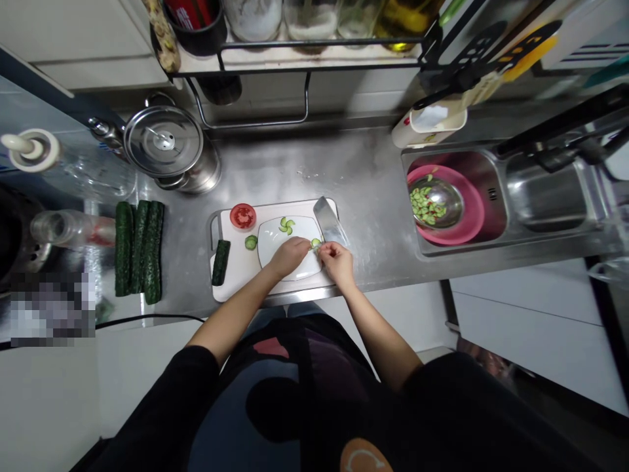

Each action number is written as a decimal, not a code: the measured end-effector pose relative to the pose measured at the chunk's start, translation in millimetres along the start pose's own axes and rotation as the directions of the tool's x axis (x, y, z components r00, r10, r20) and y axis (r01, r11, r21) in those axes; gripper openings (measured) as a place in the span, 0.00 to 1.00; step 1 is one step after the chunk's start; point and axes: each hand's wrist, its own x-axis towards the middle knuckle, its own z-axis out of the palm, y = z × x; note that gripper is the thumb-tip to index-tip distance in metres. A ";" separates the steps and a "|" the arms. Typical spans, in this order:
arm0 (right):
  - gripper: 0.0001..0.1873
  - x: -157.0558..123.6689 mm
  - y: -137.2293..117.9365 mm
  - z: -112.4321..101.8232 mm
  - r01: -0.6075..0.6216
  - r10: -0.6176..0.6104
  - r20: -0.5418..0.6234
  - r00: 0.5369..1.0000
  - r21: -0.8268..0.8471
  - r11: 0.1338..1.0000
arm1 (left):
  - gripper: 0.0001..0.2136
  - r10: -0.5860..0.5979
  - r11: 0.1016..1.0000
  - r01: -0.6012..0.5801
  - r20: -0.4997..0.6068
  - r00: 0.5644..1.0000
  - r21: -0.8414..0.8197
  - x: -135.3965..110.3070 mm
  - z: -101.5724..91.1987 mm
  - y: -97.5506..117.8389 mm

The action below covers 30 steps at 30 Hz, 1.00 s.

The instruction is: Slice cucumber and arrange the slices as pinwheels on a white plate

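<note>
A white plate (275, 244) sits on a white cutting board (236, 265) on the steel counter. Cucumber slices (286, 225) lie arranged like a small flower at the plate's far edge. My left hand (289, 255) and my right hand (337, 259) meet over the plate's right rim, fingers pinched together on small cucumber slices (315, 243). A cleaver (328, 220) lies flat on the board just beyond my right hand. On the board's left part are a tomato half (242, 216), one loose cucumber slice (251, 242) and a cucumber stub (221, 262).
Three whole cucumbers (139, 254) lie left of the board. A lidded steel pot (167, 145) stands at the back left, with bottles (69, 172) beside it. The sink (496, 172) on the right holds a pink basin (469, 213) with a steel bowl of green pieces (432, 203). A jar rack (299, 49) hangs above.
</note>
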 end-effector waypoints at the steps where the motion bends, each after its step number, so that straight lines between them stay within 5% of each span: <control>1: 0.09 1.0 0.2 0.8 0.007 -0.008 -0.018 1.000 -0.051 0.999 | 0.09 0.041 0.999 -0.042 0.002 0.999 0.027 0.6 2.6 -3.6; 16: 0.09 5.4 3.9 9.8 0.219 -0.220 0.053 0.974 -0.464 0.858 | 0.12 0.223 0.968 -0.220 -0.016 0.975 0.124 4.2 8.4 -26.4; 30: 0.11 8.7 16.6 13.9 0.360 -0.360 0.128 0.924 -0.610 0.706 | 0.11 0.146 0.987 -0.151 0.090 0.985 0.054 8.3 1.8 -19.8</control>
